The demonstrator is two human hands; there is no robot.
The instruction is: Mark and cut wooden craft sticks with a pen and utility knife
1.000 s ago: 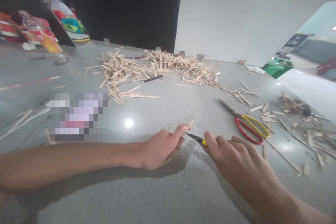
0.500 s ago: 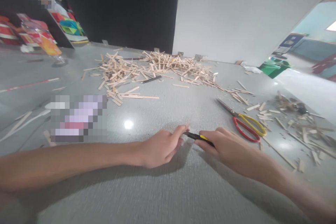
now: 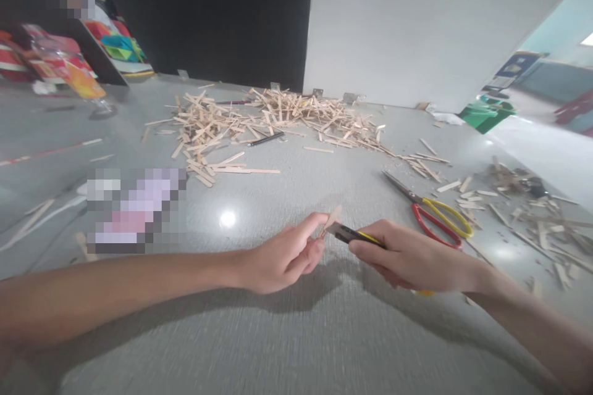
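Near the middle of the table, my left hand (image 3: 285, 258) pinches a small piece of wooden stick (image 3: 333, 216) between thumb and fingers, its pointed end sticking up. My right hand (image 3: 398, 253) is wrapped round a black and yellow utility knife (image 3: 354, 236). The knife's blade meets or nearly meets the wood beside my left fingertips; I cannot tell whether it touches. Scissors with one red and one yellow handle (image 3: 445, 219) lie just beyond my right hand, blades pointing away to the left.
A heap of wooden sticks (image 3: 282, 114) spreads along the back, with a black pen (image 3: 266, 139) before it. Cut scraps (image 3: 532, 228) lie at right. A blurred-out phone-like object (image 3: 139, 210) and a plastic bottle (image 3: 76, 71) are at left. Upright panels (image 3: 393, 24) edge the table's back.
Both hands have lifted and turned slightly, so the stick piece now shows more plainly above my left fingers. The knife has tilted and its blade lies closer to the wood.
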